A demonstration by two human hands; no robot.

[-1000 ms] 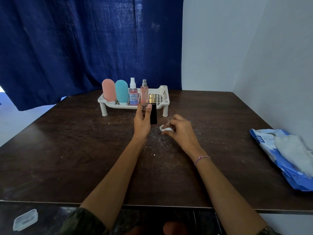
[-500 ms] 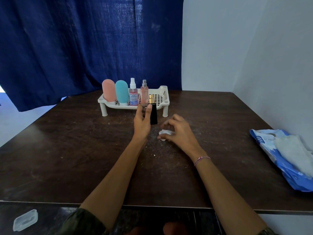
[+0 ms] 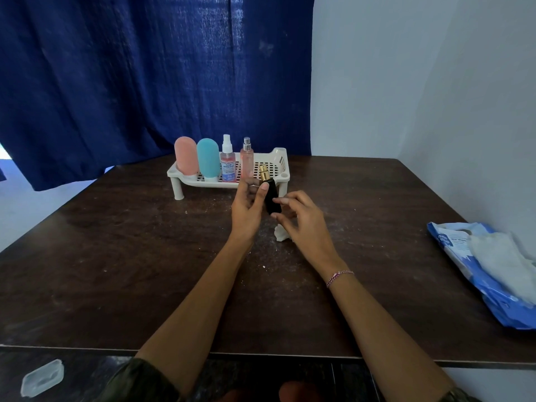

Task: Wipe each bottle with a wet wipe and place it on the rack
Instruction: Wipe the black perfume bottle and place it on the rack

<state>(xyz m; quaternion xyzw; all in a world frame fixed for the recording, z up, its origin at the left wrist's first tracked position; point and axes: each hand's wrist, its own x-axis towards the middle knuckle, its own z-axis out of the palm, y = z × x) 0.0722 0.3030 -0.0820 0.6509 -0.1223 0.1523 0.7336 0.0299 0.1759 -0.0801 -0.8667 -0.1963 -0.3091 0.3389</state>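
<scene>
a dark brown counter [image 3: 116, 271] fills the view, its surface scuffed and dusted with pale specks, thickest in the middle near the hands. behind it hangs a deep blue curtain [image 3: 130, 82]; a plain white wall [image 3: 406, 82] closes the corner at the back right and runs along the right side.

the left hand [image 3: 249, 210] grips a black bottle [image 3: 272, 198] with a gold top, thumb against its front, holding it upright just above the counter in front of the rack [image 3: 280, 162]. the right hand [image 3: 304, 221] holds nothing, its fingers loosely spread and reaching at the bottle's side; whether they touch it is unclear. a crumpled wet wipe [image 3: 282, 235] lies on the counter just under that hand. a thread bracelet [image 3: 339, 277] circles the right wrist.

the white slotted rack stands near the far edge and carries a pink bottle [image 3: 186, 155], a teal bottle [image 3: 208, 158], a white-capped spray bottle [image 3: 227, 162] and a slim pink spray bottle [image 3: 246, 159] in a row at its left; its right part is free. a blue wipes pack [image 3: 464, 256] lies at the counter's right edge, a wipe bulging out. a clear plastic lid [image 3: 42, 378] sits below the near edge, lower left.
</scene>
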